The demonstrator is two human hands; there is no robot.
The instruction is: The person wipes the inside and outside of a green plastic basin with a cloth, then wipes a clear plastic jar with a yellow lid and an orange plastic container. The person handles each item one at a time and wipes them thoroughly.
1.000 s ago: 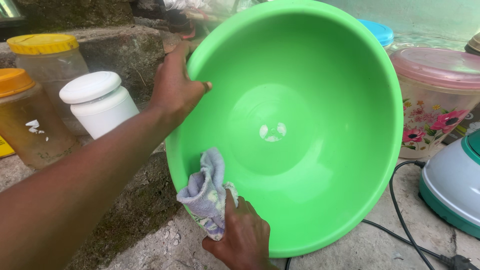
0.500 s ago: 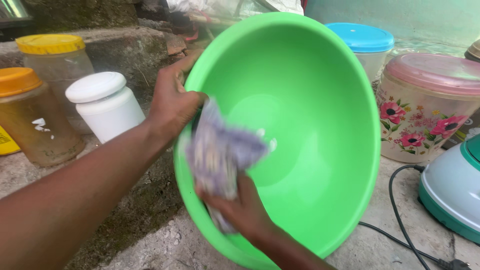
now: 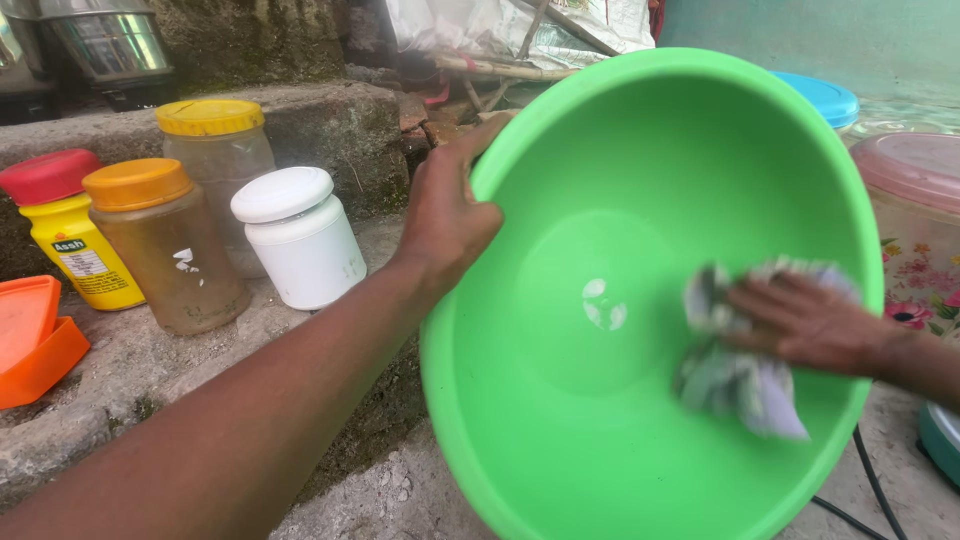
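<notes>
A large bright green plastic basin (image 3: 600,420) is tilted toward me, its inside facing the camera. My left hand (image 3: 447,215) grips the basin's upper left rim, thumb inside. Against the inner right wall, my right hand (image 3: 805,322) presses a crumpled grey-white cloth (image 3: 740,385). The cloth is blurred by motion. A pale patch (image 3: 603,303) shows at the middle of the basin's bottom.
On the stone ledge at left stand a white jar (image 3: 297,238), an orange-lidded jar (image 3: 165,245), a yellow-lidded jar (image 3: 215,150), a yellow bottle with red cap (image 3: 70,230) and an orange box (image 3: 30,340). A floral container (image 3: 920,230) and blue-lidded one (image 3: 825,98) sit right. A black cable (image 3: 870,480) lies below.
My right hand has carried the cloth from the basin's lower left rim, across the inside, to the right wall. The basin has shifted slightly right; my left hand keeps its grip on the rim.
</notes>
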